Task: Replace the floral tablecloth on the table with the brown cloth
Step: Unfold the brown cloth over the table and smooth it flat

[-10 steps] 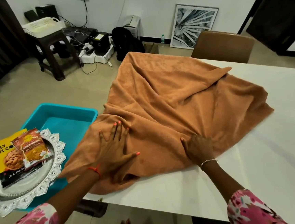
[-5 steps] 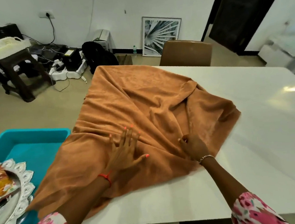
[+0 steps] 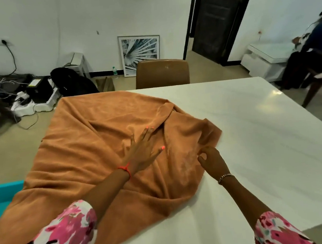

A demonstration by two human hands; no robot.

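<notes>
Brown chair: a chair (image 3: 161, 73) stands at the far edge of the table, just beyond the cloth's far end.
Print: a framed leaf picture (image 3: 140, 54) leans on the white wall behind the chair, a small bottle (image 3: 114, 71) on the floor beside it.
Floor clutter: a black bag (image 3: 73, 82), boxes and tangled cables lie at far left; one cable runs up to a wall socket (image 3: 0, 42).
Tub: a teal tub (image 3: 1, 196) shows at the left edge, beside the hanging cloth.
Door: a dark door (image 3: 219, 19) stands at far right of the wall.
Other person: someone sits on a chair at the far right, partly cut off.
Table: the white glossy table (image 3: 265, 142) is bare on its right half; nothing lies on it except the cloth.
Cloth: the brown cloth (image 3: 100, 146) lies rumpled over the table's left half, its left side draping over the edge, folds bunched toward the right.
Left hand: the left hand (image 3: 141, 152) lies flat on the cloth's middle, fingers spread apart, pressing rather than gripping.
Right hand: the right hand (image 3: 211, 160) sits at the cloth's right edge, its grip pinched together on a fold there.
Sleeves: both arms wear pink floral sleeves.
</notes>
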